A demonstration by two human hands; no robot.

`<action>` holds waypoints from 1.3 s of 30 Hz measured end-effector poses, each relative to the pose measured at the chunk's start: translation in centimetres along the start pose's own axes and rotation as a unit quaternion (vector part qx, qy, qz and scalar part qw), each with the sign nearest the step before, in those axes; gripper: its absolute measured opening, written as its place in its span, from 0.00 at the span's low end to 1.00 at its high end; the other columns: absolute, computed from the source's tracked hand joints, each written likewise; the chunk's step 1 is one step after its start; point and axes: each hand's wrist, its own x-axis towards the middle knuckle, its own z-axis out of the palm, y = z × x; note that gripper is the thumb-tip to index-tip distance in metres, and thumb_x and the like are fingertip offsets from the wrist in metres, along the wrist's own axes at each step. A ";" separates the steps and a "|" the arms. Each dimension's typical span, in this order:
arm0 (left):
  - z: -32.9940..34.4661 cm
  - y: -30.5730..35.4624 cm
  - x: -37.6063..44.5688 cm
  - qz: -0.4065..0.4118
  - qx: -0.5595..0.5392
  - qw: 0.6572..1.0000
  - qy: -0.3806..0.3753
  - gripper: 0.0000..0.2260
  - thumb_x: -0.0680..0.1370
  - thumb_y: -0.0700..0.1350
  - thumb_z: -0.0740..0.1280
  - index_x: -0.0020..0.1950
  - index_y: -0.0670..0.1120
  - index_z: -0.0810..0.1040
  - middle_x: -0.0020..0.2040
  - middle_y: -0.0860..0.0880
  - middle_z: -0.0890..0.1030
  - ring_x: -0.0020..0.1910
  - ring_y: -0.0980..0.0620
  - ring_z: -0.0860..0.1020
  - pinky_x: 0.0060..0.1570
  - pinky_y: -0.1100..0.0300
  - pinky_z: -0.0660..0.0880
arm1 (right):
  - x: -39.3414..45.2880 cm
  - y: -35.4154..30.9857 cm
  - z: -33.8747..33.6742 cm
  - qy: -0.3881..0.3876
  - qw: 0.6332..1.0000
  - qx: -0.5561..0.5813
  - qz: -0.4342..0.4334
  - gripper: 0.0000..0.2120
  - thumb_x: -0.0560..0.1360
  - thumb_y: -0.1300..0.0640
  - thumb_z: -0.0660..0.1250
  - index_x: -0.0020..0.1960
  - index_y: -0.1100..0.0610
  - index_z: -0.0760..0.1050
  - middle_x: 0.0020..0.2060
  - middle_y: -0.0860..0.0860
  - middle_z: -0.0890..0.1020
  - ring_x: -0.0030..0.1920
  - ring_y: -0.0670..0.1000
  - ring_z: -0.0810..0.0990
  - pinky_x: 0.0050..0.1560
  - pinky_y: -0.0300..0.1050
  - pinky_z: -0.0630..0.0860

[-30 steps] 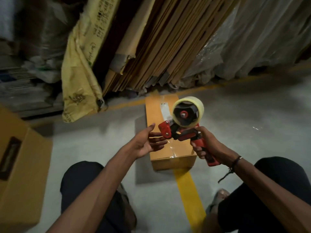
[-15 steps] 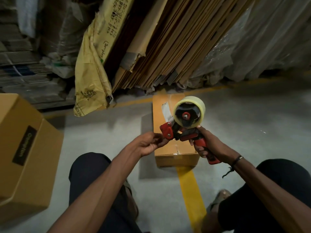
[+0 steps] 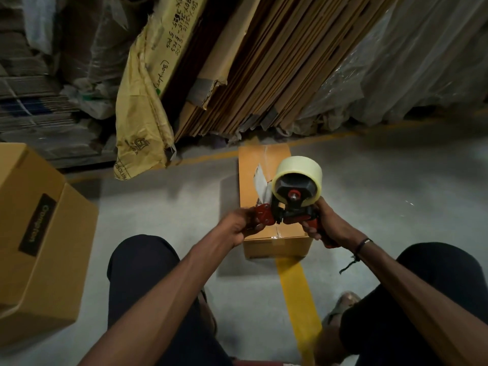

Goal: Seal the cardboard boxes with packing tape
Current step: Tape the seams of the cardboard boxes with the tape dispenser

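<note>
A small brown cardboard box (image 3: 250, 175) lies on the floor ahead of me, with clear tape along its top seam. Above its near end I hold a red tape dispenser (image 3: 287, 217) carrying a pale yellow tape roll (image 3: 303, 167). My right hand (image 3: 327, 225) is closed around the dispenser's handle. My left hand (image 3: 237, 228) pinches the red front end of the dispenser, where a loose strip of tape (image 3: 260, 180) stands up.
A larger cardboard box (image 3: 39, 233) with a dark label sits at the left. Flattened cartons (image 3: 264, 62), a yellow sack (image 3: 140, 122) and plastic-wrapped stacks lean against the back. A yellow floor line (image 3: 298, 291) runs toward me between my knees.
My left hand went from open beside the dispenser to closed on its front end. The view shifted, bringing more of the large left box into sight.
</note>
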 end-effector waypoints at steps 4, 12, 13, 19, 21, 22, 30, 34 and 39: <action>-0.5 -0.8 1.2 0.072 0.084 0.991 0.068 0.09 0.82 0.31 0.65 0.61 0.34 0.79 0.55 0.32 0.82 0.45 0.39 0.84 0.31 0.54 0.83 | 0.8 0.2 0.2 -0.001 0.999 -0.048 -0.009 0.39 0.81 0.28 0.39 0.38 0.58 0.71 0.29 0.53 0.71 0.29 0.50 0.65 0.32 0.45 0.65; -1.6 -0.7 1.8 0.092 0.177 0.978 0.066 0.10 0.80 0.29 0.67 0.60 0.37 0.79 0.56 0.36 0.83 0.47 0.44 0.84 0.33 0.58 0.83 | 2.6 0.9 0.2 0.005 0.996 -0.089 -0.002 0.38 0.82 0.28 0.41 0.38 0.58 0.72 0.31 0.54 0.71 0.29 0.50 0.65 0.30 0.42 0.66; -1.6 -0.7 1.7 0.114 0.206 0.969 0.074 0.10 0.79 0.28 0.68 0.58 0.37 0.80 0.55 0.38 0.83 0.46 0.46 0.83 0.33 0.60 0.83 | 2.8 1.1 0.2 0.003 0.995 -0.096 -0.004 0.38 0.82 0.29 0.41 0.39 0.58 0.72 0.31 0.55 0.71 0.29 0.50 0.65 0.30 0.42 0.66; -2.3 -1.9 2.7 0.137 0.209 0.962 0.109 0.10 0.77 0.26 0.66 0.51 0.39 0.79 0.52 0.40 0.81 0.45 0.46 0.81 0.32 0.58 0.82 | 4.2 1.6 -0.3 -0.016 0.991 -0.133 -0.026 0.45 0.82 0.28 0.42 0.45 0.70 0.72 0.30 0.54 0.72 0.30 0.53 0.66 0.31 0.43 0.67; -2.2 -2.4 3.5 0.108 0.163 0.971 0.135 0.09 0.77 0.27 0.68 0.47 0.40 0.80 0.57 0.36 0.82 0.46 0.41 0.83 0.31 0.56 0.82 | 4.5 1.8 -0.5 -0.022 0.990 -0.139 -0.022 0.42 0.82 0.29 0.42 0.42 0.65 0.73 0.29 0.54 0.72 0.29 0.52 0.66 0.31 0.43 0.67; -2.2 -2.6 3.8 0.100 0.151 0.972 0.149 0.10 0.77 0.27 0.68 0.44 0.41 0.81 0.58 0.35 0.82 0.46 0.39 0.83 0.32 0.54 0.82 | 4.8 1.9 -0.7 -0.021 0.989 -0.144 -0.019 0.40 0.82 0.30 0.41 0.41 0.63 0.73 0.29 0.54 0.72 0.29 0.51 0.66 0.31 0.42 0.68; -3.9 -4.4 7.4 0.115 0.235 0.952 0.160 0.05 0.73 0.41 0.80 0.43 0.42 0.86 0.40 0.45 0.87 0.28 0.59 0.80 0.29 0.66 0.78 | 6.9 3.2 -3.9 -0.009 0.968 -0.249 0.015 0.41 0.84 0.33 0.39 0.41 0.67 0.71 0.29 0.55 0.75 0.28 0.51 0.70 0.30 0.37 0.72; -7.2 -5.4 9.5 0.097 0.273 0.939 0.186 0.08 0.71 0.48 0.82 0.41 0.46 0.87 0.39 0.48 0.87 0.37 0.51 0.84 0.45 0.57 0.82 | 7.6 5.6 -7.0 -0.003 0.956 -0.292 0.027 0.39 0.86 0.38 0.42 0.56 0.73 0.74 0.30 0.53 0.79 0.27 0.48 0.74 0.29 0.36 0.73; -7.1 -6.9 12.5 0.057 0.263 0.944 0.192 0.08 0.75 0.44 0.79 0.38 0.48 0.83 0.39 0.47 0.86 0.29 0.58 0.79 0.37 0.61 0.77 | 9.2 9.1 -7.0 0.042 0.943 -0.324 0.058 0.24 0.88 0.49 0.48 0.62 0.66 0.74 0.32 0.52 0.82 0.27 0.44 0.78 0.31 0.32 0.73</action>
